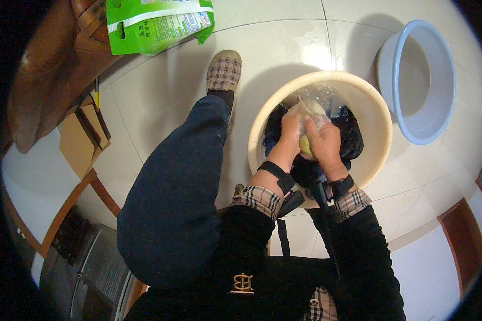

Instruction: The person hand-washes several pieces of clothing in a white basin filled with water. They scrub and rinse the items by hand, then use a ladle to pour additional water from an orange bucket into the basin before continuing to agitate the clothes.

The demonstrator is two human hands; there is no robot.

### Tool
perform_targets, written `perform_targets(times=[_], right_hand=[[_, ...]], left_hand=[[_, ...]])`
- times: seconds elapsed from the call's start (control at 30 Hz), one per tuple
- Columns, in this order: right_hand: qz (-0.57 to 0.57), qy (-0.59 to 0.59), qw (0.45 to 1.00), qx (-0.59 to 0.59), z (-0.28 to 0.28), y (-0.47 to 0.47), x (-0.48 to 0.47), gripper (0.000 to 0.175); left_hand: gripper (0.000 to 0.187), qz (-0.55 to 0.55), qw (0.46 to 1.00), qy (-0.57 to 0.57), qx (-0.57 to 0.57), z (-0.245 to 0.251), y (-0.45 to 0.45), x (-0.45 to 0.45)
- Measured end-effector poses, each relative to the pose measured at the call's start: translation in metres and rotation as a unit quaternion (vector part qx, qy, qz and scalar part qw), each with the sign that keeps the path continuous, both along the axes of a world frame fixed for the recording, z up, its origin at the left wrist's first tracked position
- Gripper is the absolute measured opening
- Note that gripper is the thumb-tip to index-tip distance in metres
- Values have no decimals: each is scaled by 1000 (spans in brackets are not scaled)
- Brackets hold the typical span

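Both my hands are inside a cream plastic basin on the tiled floor. My left hand and my right hand grip a wet, pale bundle between them. It looks thin and partly see-through, like netting or thin cloth; its exact kind cannot be told. A yellow-green part shows between my palms. Dark wet cloth lies beneath and around my hands. Splashing water blurs the basin's far side. Black bands circle both wrists, and the plaid cuffs are turned back.
A light blue basin with cloudy water stands at the right. My plaid shoe is left of the cream basin. Beyond it are a green printed plastic bag, a brown leather seat and cardboard.
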State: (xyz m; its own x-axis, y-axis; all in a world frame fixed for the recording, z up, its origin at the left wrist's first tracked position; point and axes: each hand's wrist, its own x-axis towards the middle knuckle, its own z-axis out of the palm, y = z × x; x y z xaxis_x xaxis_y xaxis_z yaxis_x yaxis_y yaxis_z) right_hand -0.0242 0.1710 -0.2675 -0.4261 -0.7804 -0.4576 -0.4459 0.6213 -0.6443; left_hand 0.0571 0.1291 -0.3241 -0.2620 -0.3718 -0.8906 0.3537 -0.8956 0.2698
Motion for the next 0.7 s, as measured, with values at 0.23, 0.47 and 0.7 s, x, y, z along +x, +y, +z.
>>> perform_targets(times=[0.23, 0.47, 0.7], right_hand=[[-135, 152, 979, 3, -10, -13, -47, 33], [179, 275, 944, 19, -32, -3, -38, 41], [-17, 109, 984, 136, -42, -16, -67, 61]], left_hand=[[47, -91, 983, -128, -90, 14, -1, -8], [46, -21, 959, -238, -153, -1, 0, -14], [48, -51, 959, -215, -177, 9, -5, -14]])
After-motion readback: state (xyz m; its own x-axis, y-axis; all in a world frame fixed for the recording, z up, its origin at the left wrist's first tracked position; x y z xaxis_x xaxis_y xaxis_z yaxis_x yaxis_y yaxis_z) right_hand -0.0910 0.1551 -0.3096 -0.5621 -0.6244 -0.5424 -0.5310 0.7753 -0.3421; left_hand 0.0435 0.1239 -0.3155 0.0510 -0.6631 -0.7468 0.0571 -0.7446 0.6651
